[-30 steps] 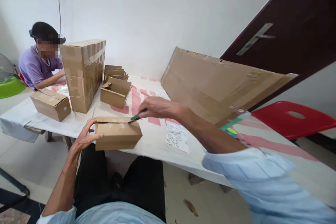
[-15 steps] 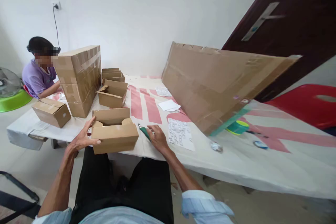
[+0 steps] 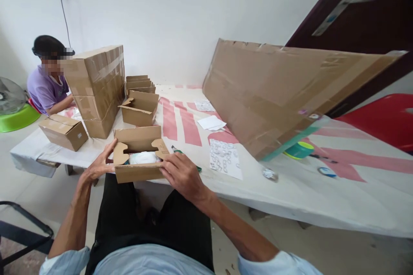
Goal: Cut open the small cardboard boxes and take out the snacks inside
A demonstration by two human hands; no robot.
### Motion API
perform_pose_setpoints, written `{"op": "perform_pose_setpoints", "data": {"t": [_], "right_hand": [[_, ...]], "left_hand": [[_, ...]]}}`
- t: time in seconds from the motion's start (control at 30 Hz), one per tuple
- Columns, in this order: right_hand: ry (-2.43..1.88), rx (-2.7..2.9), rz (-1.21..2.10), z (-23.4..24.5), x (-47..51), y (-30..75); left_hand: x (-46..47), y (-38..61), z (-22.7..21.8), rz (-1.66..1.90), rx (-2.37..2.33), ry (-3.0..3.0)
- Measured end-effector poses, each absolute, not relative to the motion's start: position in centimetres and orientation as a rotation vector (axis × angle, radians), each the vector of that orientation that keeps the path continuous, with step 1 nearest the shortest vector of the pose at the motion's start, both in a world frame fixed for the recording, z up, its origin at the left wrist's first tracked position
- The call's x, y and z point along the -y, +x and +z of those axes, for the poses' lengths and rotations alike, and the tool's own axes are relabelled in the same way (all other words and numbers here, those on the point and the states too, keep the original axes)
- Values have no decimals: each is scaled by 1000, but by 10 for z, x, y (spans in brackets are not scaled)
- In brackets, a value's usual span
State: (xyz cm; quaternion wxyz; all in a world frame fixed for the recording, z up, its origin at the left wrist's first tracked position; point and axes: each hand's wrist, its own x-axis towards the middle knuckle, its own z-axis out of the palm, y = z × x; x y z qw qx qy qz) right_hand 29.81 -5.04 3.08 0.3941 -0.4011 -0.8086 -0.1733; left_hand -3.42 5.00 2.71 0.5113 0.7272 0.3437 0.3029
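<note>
An open cardboard box (image 3: 138,175) sits at the table's front edge, its back flap upright and its side flaps tilted. White wrapped contents (image 3: 144,157) show inside. My left hand (image 3: 100,164) grips the box's left end, thumb toward the front. At the right end, my right hand (image 3: 183,175) has its fingers closed on the edge by the side flap. A green utility knife (image 3: 178,151) lies on the table just behind my right hand, which hides part of it.
Taped cartons (image 3: 97,81) are stacked at the left, near a seated person (image 3: 48,86) and a closed box (image 3: 63,131). Behind stands another open box (image 3: 138,109). A large cardboard sheet (image 3: 274,94) leans at the right. A printed paper (image 3: 225,159) and tape rolls (image 3: 298,150) lie nearby.
My right hand has let go of the utility knife and moved left onto the box's right end. The box's front flap has opened, exposing the white contents. My left hand stays on the box.
</note>
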Motion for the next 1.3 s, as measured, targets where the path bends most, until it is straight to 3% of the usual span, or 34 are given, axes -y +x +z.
{"op": "perform_pose_setpoints", "data": {"t": [0.17,0.37,0.57,0.93,1.17,1.3], "right_hand": [[-981,2037,-533,4,75,298],[-998,2056,-473,-12,71,299],[-1063,2176,-417,15,48,290],[-1478,2425,-701,72,-1,300],[-1143,2794,-501,76,-29,273],[-1197,2926,-356,83,-32,273]], "left_hand": [[-49,-38,21,743,-722,1713],[-36,-29,29,672,-908,1922],[-32,-26,32,694,-942,1981],[-30,-25,30,711,-937,1958],[-32,-25,25,724,-958,1922],[-33,-25,21,732,-942,1941]]}}
